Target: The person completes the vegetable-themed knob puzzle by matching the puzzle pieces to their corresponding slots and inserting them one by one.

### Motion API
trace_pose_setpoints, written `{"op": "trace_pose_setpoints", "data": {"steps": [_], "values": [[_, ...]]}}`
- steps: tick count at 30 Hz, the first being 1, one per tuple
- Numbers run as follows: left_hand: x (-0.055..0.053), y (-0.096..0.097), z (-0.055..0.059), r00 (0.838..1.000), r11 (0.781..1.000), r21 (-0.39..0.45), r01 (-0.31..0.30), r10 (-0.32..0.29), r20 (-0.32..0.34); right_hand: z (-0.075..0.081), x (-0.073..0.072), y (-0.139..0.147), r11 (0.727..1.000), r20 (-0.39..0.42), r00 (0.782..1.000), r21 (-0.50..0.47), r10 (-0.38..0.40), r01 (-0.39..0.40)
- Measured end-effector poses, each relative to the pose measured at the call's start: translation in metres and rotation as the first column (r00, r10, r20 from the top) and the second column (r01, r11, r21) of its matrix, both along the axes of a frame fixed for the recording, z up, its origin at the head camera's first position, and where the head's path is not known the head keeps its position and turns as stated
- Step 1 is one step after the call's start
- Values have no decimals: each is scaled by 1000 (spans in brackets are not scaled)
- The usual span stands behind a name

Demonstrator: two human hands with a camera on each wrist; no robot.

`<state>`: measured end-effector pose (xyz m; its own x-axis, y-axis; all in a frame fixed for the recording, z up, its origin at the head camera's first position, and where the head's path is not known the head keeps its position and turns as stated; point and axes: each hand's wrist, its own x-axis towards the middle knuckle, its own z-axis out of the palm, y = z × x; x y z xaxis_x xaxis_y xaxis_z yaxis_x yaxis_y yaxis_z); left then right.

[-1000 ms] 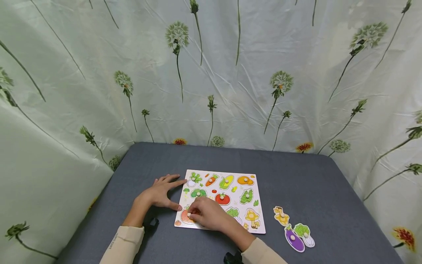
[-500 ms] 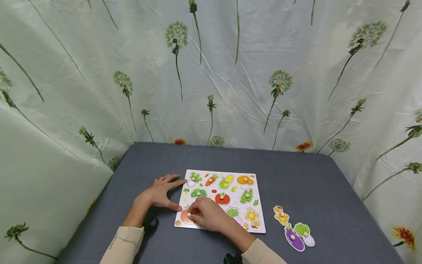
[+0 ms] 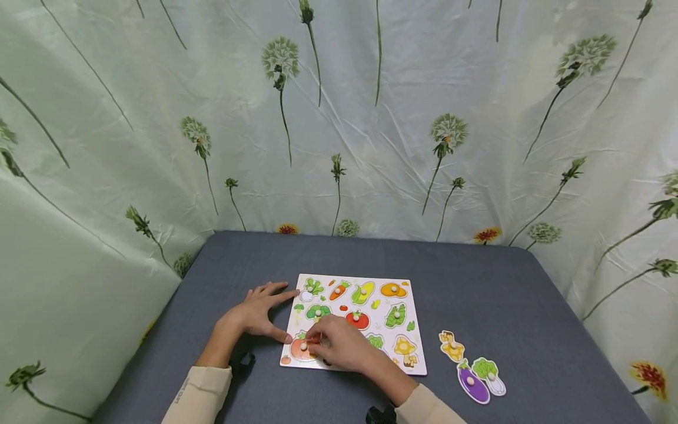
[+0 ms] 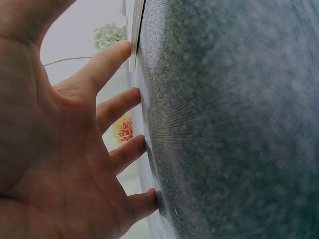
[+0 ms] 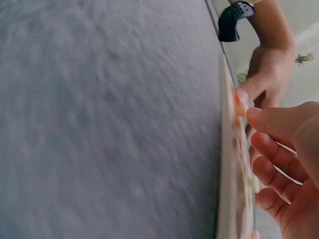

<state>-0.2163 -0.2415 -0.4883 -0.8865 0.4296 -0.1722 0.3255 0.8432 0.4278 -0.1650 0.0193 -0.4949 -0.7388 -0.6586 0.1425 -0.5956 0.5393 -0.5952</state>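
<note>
A white vegetable peg puzzle board [image 3: 339, 282] lies on the table. Its lower left corner holds a reddish-orange pumpkin piece [image 3: 298, 352], whose round knob shows in the head view. Just right of that knob is my right hand [image 3: 341, 344], its fingers loosely curled and nothing visible between them. In the right wrist view its thumb [image 5: 271, 119] is close over the board's face. My left hand [image 3: 259, 312] spreads along the board's left edge, with thumb and index finger at that edge. Its other fingertips [image 4: 142, 144] rest on the table in the left wrist view.
Right of the board lie three loose pieces: a purple eggplant [image 3: 473, 384], a leafy green cabbage [image 3: 489, 377] and a yellow-orange piece [image 3: 452, 347]. Several knobbed pieces, among them a tomato [image 3: 357, 321], sit in the board. A flowered curtain [image 3: 371, 147] hangs behind the table.
My right hand has let go of the pumpkin piece's knob and shifted slightly right, uncovering it. My left hand has stayed in place.
</note>
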Motion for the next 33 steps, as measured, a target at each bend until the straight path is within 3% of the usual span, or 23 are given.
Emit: {"op": "trace_pose_setpoints", "data": {"steps": [7, 17, 33], "values": [[2, 2, 2, 1000, 1000, -5, -17, 17, 0, 11, -4, 23, 998, -44, 998, 20, -52, 53], [1, 1, 2, 1000, 1000, -13, -10, 9, -18, 22, -11, 68, 991, -105, 986, -49, -131, 126], [1, 1, -1, 1000, 1000, -20, -20, 20, -17, 35, -5, 135, 963, -148, 952, -46, -269, 265]]}}
